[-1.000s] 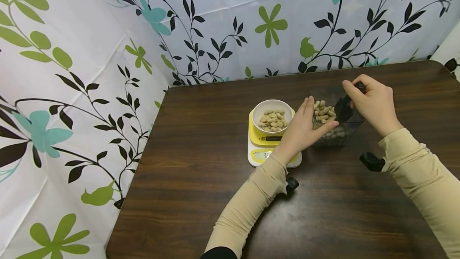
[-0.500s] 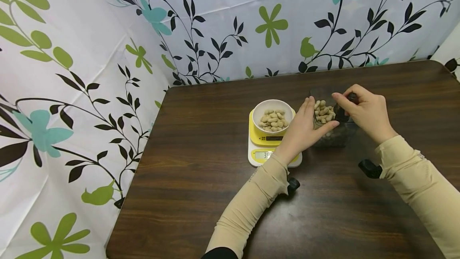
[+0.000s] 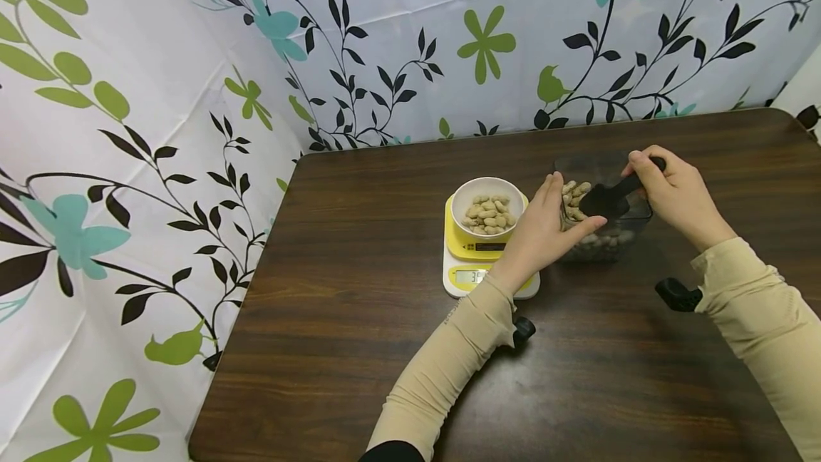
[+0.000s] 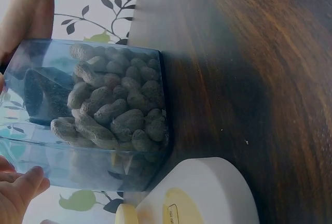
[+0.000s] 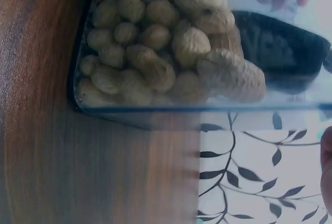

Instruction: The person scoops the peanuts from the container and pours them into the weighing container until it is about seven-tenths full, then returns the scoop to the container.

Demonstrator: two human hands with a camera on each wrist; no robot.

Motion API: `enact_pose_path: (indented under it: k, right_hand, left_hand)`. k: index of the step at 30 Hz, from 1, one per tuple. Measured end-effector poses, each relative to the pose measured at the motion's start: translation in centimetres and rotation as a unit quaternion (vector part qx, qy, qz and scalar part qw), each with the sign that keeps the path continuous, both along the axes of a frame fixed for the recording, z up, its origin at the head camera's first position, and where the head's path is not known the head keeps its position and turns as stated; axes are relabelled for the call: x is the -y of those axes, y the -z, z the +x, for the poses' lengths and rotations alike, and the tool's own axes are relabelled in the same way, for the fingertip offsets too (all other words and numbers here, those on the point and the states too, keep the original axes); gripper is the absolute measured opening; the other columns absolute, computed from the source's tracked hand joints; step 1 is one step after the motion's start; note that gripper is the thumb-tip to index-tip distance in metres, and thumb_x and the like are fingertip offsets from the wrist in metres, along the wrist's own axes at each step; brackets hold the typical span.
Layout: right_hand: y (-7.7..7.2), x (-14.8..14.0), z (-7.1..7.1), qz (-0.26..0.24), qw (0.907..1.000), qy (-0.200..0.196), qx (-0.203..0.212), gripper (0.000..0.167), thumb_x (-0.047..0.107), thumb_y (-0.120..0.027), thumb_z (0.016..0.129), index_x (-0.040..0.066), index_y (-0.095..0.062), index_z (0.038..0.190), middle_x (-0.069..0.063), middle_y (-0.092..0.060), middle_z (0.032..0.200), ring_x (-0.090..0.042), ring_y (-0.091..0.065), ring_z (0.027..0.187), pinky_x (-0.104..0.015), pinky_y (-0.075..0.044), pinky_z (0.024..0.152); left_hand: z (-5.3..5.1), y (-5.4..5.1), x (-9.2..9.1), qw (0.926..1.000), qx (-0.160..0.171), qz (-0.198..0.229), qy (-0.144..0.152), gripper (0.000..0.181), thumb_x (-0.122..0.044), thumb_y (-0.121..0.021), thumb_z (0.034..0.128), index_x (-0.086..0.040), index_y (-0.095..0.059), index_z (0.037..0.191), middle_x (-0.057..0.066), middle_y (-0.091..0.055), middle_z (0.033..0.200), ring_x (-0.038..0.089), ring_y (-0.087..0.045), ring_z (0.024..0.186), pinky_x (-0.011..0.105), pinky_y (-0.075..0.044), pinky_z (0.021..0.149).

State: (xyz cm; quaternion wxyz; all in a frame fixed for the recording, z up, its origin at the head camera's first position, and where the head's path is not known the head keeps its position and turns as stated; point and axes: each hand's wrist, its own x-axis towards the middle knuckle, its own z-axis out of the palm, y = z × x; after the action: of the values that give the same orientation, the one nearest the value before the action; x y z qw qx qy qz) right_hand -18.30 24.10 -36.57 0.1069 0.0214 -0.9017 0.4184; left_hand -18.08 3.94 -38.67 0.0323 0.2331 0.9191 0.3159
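Observation:
A clear container [image 3: 593,254] of unshelled peanuts [image 4: 111,99] stands toward the back right of the table. My left hand [image 3: 535,230] rests against its near left corner, fingers straight along the side and thumb across the front. With curled fingers, my right hand [image 3: 681,198] grips the handle of a black scoop [image 3: 606,202]. The scoop's head lies tilted within the container, above the lower peanuts; whether it carries any is hidden. Left of my left hand, a white bowl [image 3: 487,186] with peanuts sits on a yellow and white kitchen scale [image 3: 467,252].
The dark wooden table [image 3: 346,291] extends left and in front of the scale. A patterned curtain [image 3: 410,55] hangs behind the table and along its left side. The scale stands close beside the container, under my left forearm.
My right hand first dips the scoop lower and leftward into the container, then draws back up and right, bringing the scoop's head into view. My left hand stays put.

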Motion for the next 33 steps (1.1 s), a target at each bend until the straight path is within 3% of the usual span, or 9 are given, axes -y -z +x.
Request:
enact_pose_path:
  k: [5, 10, 14, 17, 22, 27, 33]
  right_hand:
    - [0.4, -0.1, -0.2, -0.035, 0.9985, 0.04, 0.007, 0.034, 0.05, -0.044, 0.094, 0.02, -0.059, 0.086, 0.009, -0.047, 0.061, -0.011, -0.041, 0.054, -0.028, -0.032, 0.049]
    - [0.6, 0.9, 0.1, -0.104, 0.9893, 0.103, -0.008, 0.031, 0.048, -0.061, 0.086, 0.018, -0.063, 0.077, 0.009, -0.038, 0.048, -0.011, -0.035, 0.046, -0.028, -0.028, 0.041]
    - [0.9, 1.2, 0.3, -0.099, 0.987, 0.126, -0.007, 0.03, 0.049, -0.067, 0.081, 0.021, -0.06, 0.073, 0.01, -0.034, 0.045, -0.011, -0.033, 0.041, -0.028, -0.028, 0.04]
    - [1.0, 1.1, 0.5, -0.082, 0.9891, 0.123, 0.009, 0.029, 0.051, -0.067, 0.08, 0.023, -0.06, 0.076, 0.01, -0.034, 0.046, -0.012, -0.034, 0.04, -0.029, -0.03, 0.04]
    - [0.8, 0.5, 1.2, -0.072, 0.9928, 0.089, 0.035, 0.02, 0.05, -0.059, 0.086, 0.032, -0.056, 0.096, 0.014, -0.045, 0.056, -0.011, -0.042, 0.05, -0.029, -0.032, 0.045]
    - [1.0, 0.2, 1.6, -0.097, 0.9924, 0.073, 0.018, 0.005, 0.04, -0.05, 0.094, 0.038, -0.046, 0.094, 0.021, -0.05, 0.063, -0.003, -0.047, 0.057, -0.024, -0.033, 0.049]
    - [1.2, 0.0, 1.4, -0.091, 0.9941, 0.051, -0.03, 0.01, 0.031, -0.049, 0.096, 0.037, -0.049, 0.089, 0.021, -0.047, 0.067, 0.002, -0.045, 0.061, -0.016, -0.035, 0.052]
  left_hand:
    - [-0.1, 0.0, 0.0, 1.0, 0.002, 0.003, 0.001, 0.089, -0.062, -0.049, 0.087, -0.014, -0.009, 0.151, 0.003, -0.014, 0.158, 0.011, -0.016, 0.145, 0.027, -0.026, 0.114]
    - [-0.2, -0.1, 0.1, 1.0, -0.004, 0.008, 0.004, 0.089, -0.061, -0.049, 0.087, -0.012, -0.011, 0.151, 0.003, -0.014, 0.158, 0.01, -0.016, 0.145, 0.028, -0.027, 0.115]
    - [-0.2, 0.0, 0.1, 0.9999, -0.003, 0.008, 0.007, 0.09, -0.061, -0.049, 0.0869, -0.012, -0.01, 0.151, 0.004, -0.014, 0.158, 0.01, -0.015, 0.145, 0.028, -0.026, 0.115]
    - [-0.1, 0.1, 0.1, 0.9999, 0.001, 0.008, 0.007, 0.089, -0.061, -0.049, 0.0869, -0.013, -0.01, 0.151, 0.004, -0.015, 0.157, 0.011, -0.016, 0.145, 0.028, -0.027, 0.114]
    - [0.0, 0.2, 0.1, 0.9999, 0.004, 0.012, 0.006, 0.089, -0.061, -0.049, 0.087, -0.012, -0.011, 0.151, 0.005, -0.016, 0.157, 0.011, -0.017, 0.145, 0.028, -0.027, 0.114]
    - [0.1, 0.2, 0.1, 0.9999, 0.003, 0.011, 0.002, 0.089, -0.061, -0.05, 0.0866, -0.012, -0.012, 0.151, 0.004, -0.016, 0.157, 0.011, -0.017, 0.145, 0.027, -0.027, 0.114]
    - [0.1, 0.0, 0.1, 1.0, -0.007, 0.003, 0.002, 0.089, -0.061, -0.05, 0.0869, -0.012, -0.012, 0.151, 0.004, -0.017, 0.157, 0.01, -0.017, 0.145, 0.026, -0.026, 0.114]
